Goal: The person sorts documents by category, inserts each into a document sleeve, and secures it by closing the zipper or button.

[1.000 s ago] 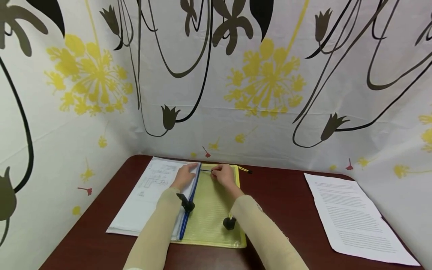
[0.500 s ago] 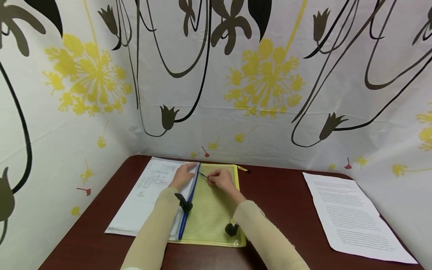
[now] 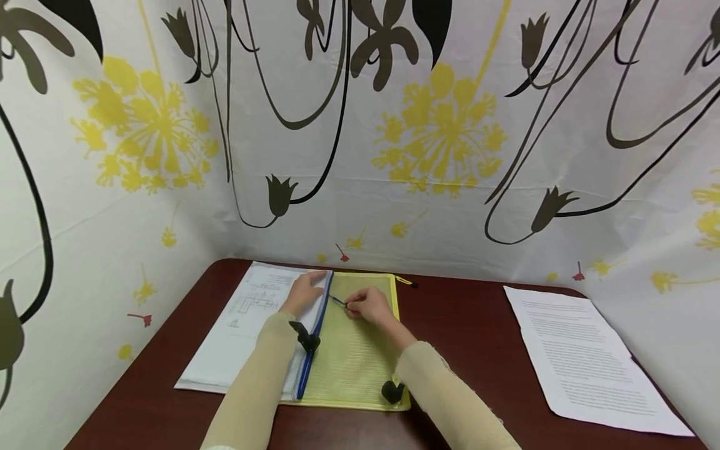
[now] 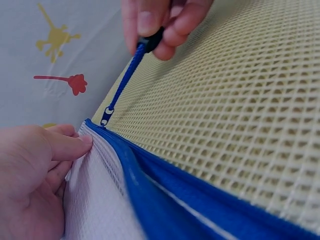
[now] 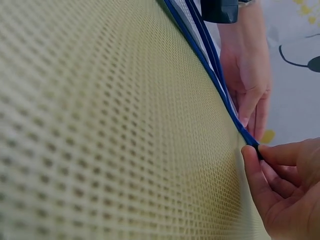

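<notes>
A clear zip pouch (image 3: 219, 350) with a blue zip edge (image 3: 310, 350) holds drawn sheets and lies partly over a yellow mesh zip pouch (image 3: 351, 369). My left hand (image 3: 301, 294) pinches the clear pouch near the far end of its zip, thumb on top in the left wrist view. Between thumb and fingers, my right hand (image 3: 368, 305) pinches the black end of the blue zip pull cord (image 4: 127, 77). The cord is taut and slants down to the zip slider (image 4: 106, 116), close to the left thumb. Nearer along the zip, the blue edges stand apart.
Printed sheets (image 3: 596, 362) lie at the right of the dark red-brown table (image 3: 467, 337). The yellow pouch's own zip pull (image 3: 406, 282) sticks out at its far right corner. Patterned white cloth (image 3: 337, 156) rises behind and beside the table.
My right hand has come nearer along the zip, drawing the cord with it, and the cord now slants toward me. The left hand stays about where it was.
</notes>
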Tool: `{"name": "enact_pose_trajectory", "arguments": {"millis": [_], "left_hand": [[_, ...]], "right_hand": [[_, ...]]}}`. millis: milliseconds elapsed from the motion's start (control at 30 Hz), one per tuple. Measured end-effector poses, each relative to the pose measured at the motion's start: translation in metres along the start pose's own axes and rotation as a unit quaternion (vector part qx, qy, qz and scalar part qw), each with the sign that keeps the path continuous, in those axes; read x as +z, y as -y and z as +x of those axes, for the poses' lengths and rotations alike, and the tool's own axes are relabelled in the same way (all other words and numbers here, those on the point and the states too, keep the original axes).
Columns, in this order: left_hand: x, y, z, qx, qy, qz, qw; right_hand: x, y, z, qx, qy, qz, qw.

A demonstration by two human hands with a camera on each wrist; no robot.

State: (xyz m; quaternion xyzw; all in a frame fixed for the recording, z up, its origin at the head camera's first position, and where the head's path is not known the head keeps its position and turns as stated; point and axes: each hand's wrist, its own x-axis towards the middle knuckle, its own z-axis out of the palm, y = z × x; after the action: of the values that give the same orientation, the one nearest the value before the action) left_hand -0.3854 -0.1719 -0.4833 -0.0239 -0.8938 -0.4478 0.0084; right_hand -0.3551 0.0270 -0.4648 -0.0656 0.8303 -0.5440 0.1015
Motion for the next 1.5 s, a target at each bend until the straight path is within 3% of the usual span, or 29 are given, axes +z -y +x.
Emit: {"name": "enact_pose_trajectory", "arguments": {"millis": [467,1133,1500], "left_hand": [[-0.005,-0.001,-0.002,0.005,0.008,-0.008,0.9999],[-0.004,-0.004,-0.006,0.002,0.015,-0.016,0.9998],[-0.004,-0.002,-0.001,-0.028,0.016,-0.033,0.9989]], "right_hand": [[-0.001,-0.004,-0.012,0.009,0.032,0.018,0.9993],[-0.007,-0.008,-0.039,-0.004,0.133,0.027,0.9908],[-0.009,-0.006,-0.056,-0.03,0.177,0.013,0.9837]]}}
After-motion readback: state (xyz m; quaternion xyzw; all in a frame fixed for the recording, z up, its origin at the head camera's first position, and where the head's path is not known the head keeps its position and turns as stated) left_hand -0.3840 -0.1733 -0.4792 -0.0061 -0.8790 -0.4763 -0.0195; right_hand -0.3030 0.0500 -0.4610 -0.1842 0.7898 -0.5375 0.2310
